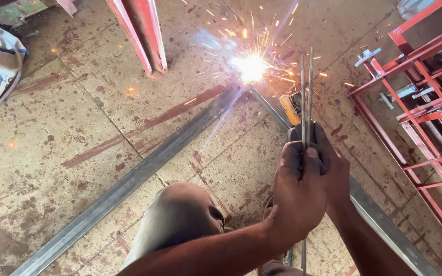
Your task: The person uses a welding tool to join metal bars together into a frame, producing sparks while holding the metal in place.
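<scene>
- Your left hand (pixel 297 194) is closed around a small bundle of thin welding rods (pixel 306 97), thumb pressed over them; the rods stand up out of your fist and point towards the sparks.
- Your right hand (pixel 333 168) sits just behind the left and touches it, fingers wrapped on the yellow-handled rod holder (pixel 290 110), most of which your hands hide.
- The bright arc (pixel 251 66) burns at the corner where two long grey steel bars (pixel 129 181) meet on the stained concrete floor (pixel 67 112), ahead of both hands.
- By my reading, you are mid-weld on that corner joint, with sparks flying all around it.
- The next move calls for a steady tip on the seam, and keep the spare rods clear of the arc.
- Your bent knee (pixel 180 214) is below the hands, near the left bar.
- A red steel frame (pixel 425 92) stands to your right, and a red post (pixel 141 36) is beyond the bars.
</scene>
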